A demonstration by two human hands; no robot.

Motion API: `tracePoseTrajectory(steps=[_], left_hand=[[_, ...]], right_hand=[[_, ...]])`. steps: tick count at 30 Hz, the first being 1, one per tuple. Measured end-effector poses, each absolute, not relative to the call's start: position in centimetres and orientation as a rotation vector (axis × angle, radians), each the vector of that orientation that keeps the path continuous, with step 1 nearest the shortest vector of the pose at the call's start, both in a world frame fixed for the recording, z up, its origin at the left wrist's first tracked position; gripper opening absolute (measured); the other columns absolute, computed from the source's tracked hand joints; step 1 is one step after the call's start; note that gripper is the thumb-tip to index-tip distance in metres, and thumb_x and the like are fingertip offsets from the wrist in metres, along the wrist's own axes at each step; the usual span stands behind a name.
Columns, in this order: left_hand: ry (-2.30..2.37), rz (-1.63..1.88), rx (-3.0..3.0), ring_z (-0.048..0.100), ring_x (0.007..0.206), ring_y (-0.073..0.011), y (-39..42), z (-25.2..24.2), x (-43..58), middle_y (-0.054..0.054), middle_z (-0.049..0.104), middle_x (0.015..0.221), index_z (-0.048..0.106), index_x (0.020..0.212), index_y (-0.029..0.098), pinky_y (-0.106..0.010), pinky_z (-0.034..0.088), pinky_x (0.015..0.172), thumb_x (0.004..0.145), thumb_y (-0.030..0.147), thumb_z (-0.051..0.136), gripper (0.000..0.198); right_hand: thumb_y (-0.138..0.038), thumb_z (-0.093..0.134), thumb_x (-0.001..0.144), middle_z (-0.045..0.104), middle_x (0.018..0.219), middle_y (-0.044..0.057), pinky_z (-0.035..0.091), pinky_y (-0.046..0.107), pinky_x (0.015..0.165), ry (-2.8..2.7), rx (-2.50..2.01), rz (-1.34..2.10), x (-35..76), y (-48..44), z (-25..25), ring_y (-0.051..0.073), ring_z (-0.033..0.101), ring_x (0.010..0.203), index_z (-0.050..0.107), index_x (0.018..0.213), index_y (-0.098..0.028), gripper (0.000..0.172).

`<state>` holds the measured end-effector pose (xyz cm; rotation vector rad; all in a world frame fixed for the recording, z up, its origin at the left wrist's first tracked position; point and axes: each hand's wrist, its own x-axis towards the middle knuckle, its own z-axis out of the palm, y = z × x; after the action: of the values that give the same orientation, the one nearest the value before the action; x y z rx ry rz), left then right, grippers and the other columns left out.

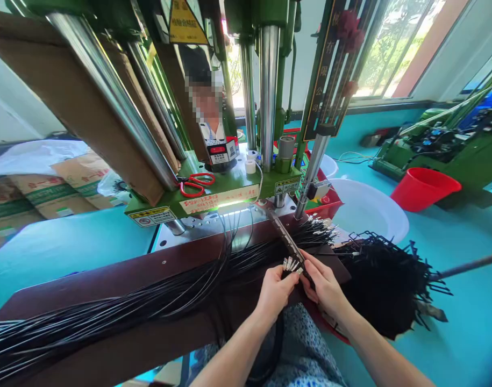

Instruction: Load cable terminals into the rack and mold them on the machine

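My left hand (276,287) is closed around a small bunch of black cables with metal connector tips (291,264) sticking up out of the fist. My right hand (325,286) pinches the near end of a long dark metal fixture bar (284,236) that runs from my hands up toward the green machine (213,196). Both hands meet at the brown wooden shelf (120,274) in front of the machine. A thick bundle of black cables (108,314) lies along that shelf to the left.
Red scissors (195,184) lie on the machine's green deck. A heap of finished black cables (385,285) sits at right, beside a white basin (369,207) and a red bucket (423,188). Cardboard boxes (48,191) stand at left. Another person sits behind the machine.
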<state>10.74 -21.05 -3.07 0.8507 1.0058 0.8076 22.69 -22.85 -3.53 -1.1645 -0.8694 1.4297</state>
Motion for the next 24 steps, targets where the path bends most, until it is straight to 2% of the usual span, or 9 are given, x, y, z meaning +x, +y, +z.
tracePoseTrajectory(steps=[7, 11, 17, 21, 24], left_hand=[[1.021, 0.819, 0.932, 0.02, 0.035, -0.0024, -21.2, -3.6, 9.8, 0.01, 0.03, 0.038, 0.05, 0.06, 0.016, -0.02, 0.011, 0.036, 0.06, 0.046, 0.067, 0.035], [1.043, 0.883, 0.974, 0.025, 0.038, -0.0036, -21.1, -4.2, 10.1, 0.007, 0.036, 0.041, 0.053, 0.058, 0.014, -0.02, 0.016, 0.038, 0.058, 0.046, 0.068, 0.035], [1.076, 0.95, 1.068, 0.035, 0.042, -0.006, -21.3, -4.7, 10.3, 0.004, 0.047, 0.047, 0.057, 0.061, 0.014, -0.02, 0.025, 0.04, 0.063, 0.043, 0.065, 0.03], [1.09, 1.015, 1.031, 0.04, 0.044, -0.0066, -21.4, -3.5, 9.6, 0.003, 0.049, 0.05, 0.055, 0.065, 0.014, -0.02, 0.031, 0.043, 0.07, 0.045, 0.059, 0.031], [1.054, 1.153, 0.821, 0.031, 0.039, -0.0045, -21.2, -2.6, 8.9, 0.008, 0.038, 0.044, 0.051, 0.074, 0.016, -0.017, 0.026, 0.039, 0.074, 0.046, 0.055, 0.03]], right_hand=[[-0.049, 0.056, 0.076, 0.036, 0.045, -0.009, 0.016, 0.017, 0.031, -0.91, -1.221, 1.437, 22.2, -23.2, -2.5, 0.004, 0.025, 0.034, 0.048, 0.124, -0.013, 0.06], [-0.049, 0.057, 0.076, 0.035, 0.043, -0.009, 0.015, 0.017, 0.03, -0.878, -1.229, 1.47, 22.4, -23.0, -2.5, 0.004, 0.024, 0.034, 0.049, 0.123, -0.013, 0.06], [-0.047, 0.058, 0.076, 0.043, 0.05, -0.005, 0.026, 0.018, 0.037, -1.017, -1.224, 1.323, 22.4, -22.9, -3.9, 0.008, 0.035, 0.045, 0.054, 0.12, -0.018, 0.054], [-0.047, 0.057, 0.077, 0.038, 0.048, -0.007, 0.02, 0.017, 0.034, -0.91, -1.195, 1.407, 22.3, -23.1, -3.6, 0.005, 0.028, 0.038, 0.051, 0.122, -0.017, 0.055], [-0.046, 0.056, 0.078, 0.036, 0.047, -0.009, 0.014, 0.016, 0.031, -0.796, -1.164, 1.498, 22.5, -23.1, -2.9, 0.003, 0.021, 0.032, 0.043, 0.128, -0.018, 0.058]])
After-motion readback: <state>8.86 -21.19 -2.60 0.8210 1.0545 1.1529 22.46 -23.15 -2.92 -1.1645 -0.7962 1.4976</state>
